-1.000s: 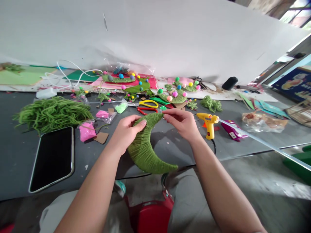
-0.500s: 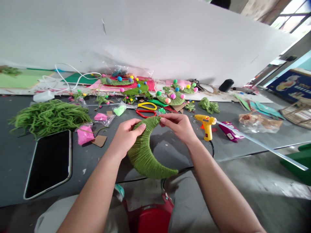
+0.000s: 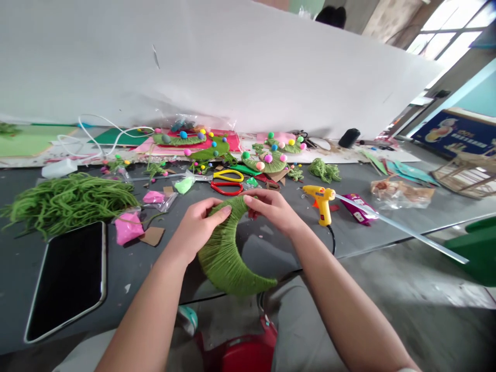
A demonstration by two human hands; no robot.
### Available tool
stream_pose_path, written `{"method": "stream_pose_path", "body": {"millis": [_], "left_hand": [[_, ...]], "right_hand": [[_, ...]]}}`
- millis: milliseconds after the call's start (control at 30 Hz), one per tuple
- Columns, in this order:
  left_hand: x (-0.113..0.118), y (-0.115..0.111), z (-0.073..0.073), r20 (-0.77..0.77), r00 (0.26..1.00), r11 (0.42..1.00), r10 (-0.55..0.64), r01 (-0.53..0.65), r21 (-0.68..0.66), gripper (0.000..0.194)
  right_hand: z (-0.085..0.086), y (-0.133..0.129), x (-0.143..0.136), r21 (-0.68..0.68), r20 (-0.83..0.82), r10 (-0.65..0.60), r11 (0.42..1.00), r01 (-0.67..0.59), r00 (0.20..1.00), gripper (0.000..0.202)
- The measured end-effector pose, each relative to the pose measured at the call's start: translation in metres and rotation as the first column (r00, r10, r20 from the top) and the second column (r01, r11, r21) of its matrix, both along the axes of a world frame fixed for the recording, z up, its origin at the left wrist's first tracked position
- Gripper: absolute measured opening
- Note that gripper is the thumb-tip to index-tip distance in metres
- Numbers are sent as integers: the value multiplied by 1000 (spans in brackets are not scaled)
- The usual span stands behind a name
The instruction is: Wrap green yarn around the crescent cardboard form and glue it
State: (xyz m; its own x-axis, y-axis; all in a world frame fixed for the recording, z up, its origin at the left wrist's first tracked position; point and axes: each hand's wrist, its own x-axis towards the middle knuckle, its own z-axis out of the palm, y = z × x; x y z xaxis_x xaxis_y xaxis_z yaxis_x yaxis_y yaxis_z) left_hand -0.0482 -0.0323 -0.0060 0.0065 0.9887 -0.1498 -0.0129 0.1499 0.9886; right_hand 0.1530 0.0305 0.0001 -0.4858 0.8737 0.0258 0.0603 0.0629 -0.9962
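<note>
Gripped by left hand point(image 3: 201, 225) and right hand point(image 3: 273, 212): yarn crescent point(image 3: 227, 263) at table's point(image 3: 126, 266) near edge.
Right thumb point(image 3: 259, 205) has just shifted farther onto its upper tip, likely the working point.

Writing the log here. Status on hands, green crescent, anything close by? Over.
Left hand gripping green crescent. Right hand at its upper tip. Glue gun just right of right hand.

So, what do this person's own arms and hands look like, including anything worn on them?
The left hand and right hand are bare, with no glove, ring or watch visible. The left forearm and right forearm are bare too; a pale edge at the right one, perhaps a cuff, is too cropped to tell.
</note>
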Motion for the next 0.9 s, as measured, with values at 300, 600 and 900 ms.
{"method": "stream_pose_path", "body": {"millis": [300, 600, 900], "left_hand": [[-6, 1, 2, 57, 996, 997, 73, -73, -12, 35], [-8, 10, -5, 305, 901, 940, 307, -337, 50, 40], [-13, 13, -4, 339, 867, 908, 364, -411, 76, 48]], "right_hand": [[-7, 13, 5, -45, -25, -348, 937, 347, 937, 35], [2, -2, 8, -253, 32, 167, 955, -154, 985, 49], [3, -1, 21, -179, 174, 441, 894, -412, 881, 37]]}}
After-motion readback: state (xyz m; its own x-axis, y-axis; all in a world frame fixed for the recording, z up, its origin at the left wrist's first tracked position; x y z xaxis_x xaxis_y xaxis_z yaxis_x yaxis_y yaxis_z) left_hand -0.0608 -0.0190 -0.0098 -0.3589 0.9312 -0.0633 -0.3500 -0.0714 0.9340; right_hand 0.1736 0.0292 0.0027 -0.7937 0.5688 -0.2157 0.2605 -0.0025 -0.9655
